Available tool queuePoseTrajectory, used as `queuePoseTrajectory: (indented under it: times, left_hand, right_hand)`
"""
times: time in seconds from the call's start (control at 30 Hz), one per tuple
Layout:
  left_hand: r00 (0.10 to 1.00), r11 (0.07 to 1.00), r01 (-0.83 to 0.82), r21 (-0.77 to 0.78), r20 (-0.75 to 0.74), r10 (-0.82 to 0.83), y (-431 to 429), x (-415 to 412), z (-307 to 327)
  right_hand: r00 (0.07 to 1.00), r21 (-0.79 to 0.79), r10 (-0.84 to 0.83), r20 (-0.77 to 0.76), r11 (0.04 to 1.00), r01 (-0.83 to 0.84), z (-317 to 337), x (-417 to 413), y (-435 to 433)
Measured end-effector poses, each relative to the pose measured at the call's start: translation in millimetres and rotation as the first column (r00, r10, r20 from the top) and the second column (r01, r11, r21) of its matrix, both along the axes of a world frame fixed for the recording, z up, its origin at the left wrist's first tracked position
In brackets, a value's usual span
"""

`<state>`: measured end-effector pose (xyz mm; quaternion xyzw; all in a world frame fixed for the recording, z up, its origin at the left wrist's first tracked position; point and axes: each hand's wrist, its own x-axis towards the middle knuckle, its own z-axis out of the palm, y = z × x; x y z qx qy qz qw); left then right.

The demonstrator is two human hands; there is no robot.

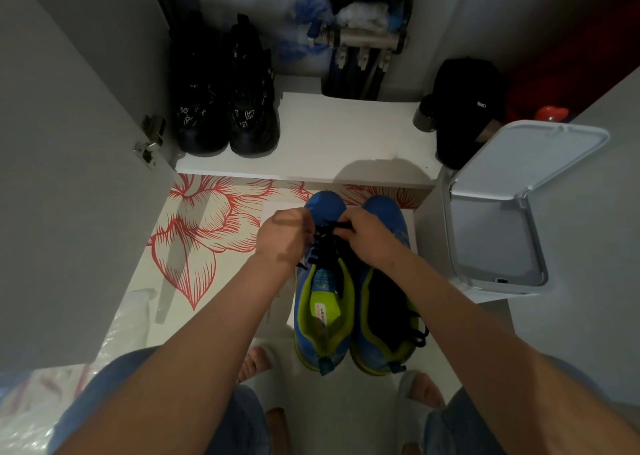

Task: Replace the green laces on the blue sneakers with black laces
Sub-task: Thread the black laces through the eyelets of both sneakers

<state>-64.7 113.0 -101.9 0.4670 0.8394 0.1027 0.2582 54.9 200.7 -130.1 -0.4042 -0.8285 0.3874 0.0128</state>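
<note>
Blue sneakers (384, 212) toes fwd, heels twd person; L hand (282, 234) & R hand (369, 236) grips pinch black lace (327, 243).

Shelf: a white shelf (329, 135) is seen low in an open cupboard.
Boots: a pair of black boots (225, 108) is stood on its left end.
Bag: a black bag (464, 108) is set at its right end.
Bin: a white bin (498, 239) is placed at the right, lid raised.
Mat: a floor mat (201, 232) printed with red flowers is laid below the shelf.
Door: a grey door (69, 177) is swung open at the left.
</note>
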Motion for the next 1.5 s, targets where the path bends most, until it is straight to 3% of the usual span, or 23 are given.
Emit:
queuePoseTrajectory:
  times: [0.17,0.4,0.53,0.7,0.83,0.97,1.03,1.13,1.23,1.5]
  left_hand:
    - [0.999,1.000,0.013,0.001,-0.036,-0.013,1,1,-2]
    - [1.000,1.000,0.006,0.013,-0.011,-0.006,-1,0,-3]
    - [0.999,1.000,0.031,0.007,-0.032,-0.030,-1,0,-1]
    - [0.988,0.994,0.106,-0.037,-0.111,-0.109,-1,2,-2]
    - [0.992,0.997,0.077,-0.027,-0.098,-0.079,-2,1,0]
    - [1.000,1.000,-0.010,-0.001,0.002,0.010,-5,-2,4]
    - [0.996,0.998,-0.053,-0.034,0.071,0.055,-7,-6,5]
    - [0.938,0.987,-0.161,-0.021,0.307,0.159,-10,-8,5]
    - [0.890,0.980,-0.199,-0.023,0.414,0.191,-13,-7,5]
    - [0.974,1.000,-0.003,0.013,0.225,0.000,-13,-4,6]
  right_hand:
    - [0.995,0.092,0.104,0.004,0.990,-0.104,4,-2,-2]
    - [0.991,-0.085,-0.084,-0.108,0.994,0.075,11,7,11]
    - [0.998,-0.095,-0.018,-0.056,0.995,0.012,8,12,8]
    - [0.997,-0.060,0.003,-0.081,0.998,-0.008,5,7,5]
    - [0.994,-0.049,-0.003,-0.109,0.999,-0.002,6,5,2]
    - [0.985,-0.109,-0.117,-0.130,0.989,0.103,16,13,13]
    - [0.994,-0.150,-0.086,-0.070,0.986,0.074,17,19,15]
    - [1.000,-0.184,-0.002,-0.012,0.983,0.000,16,23,11]
    - [0.998,-0.176,-0.021,-0.067,0.984,0.009,17,21,7]
    - [0.998,-0.095,0.025,-0.062,0.995,-0.031,14,12,0]
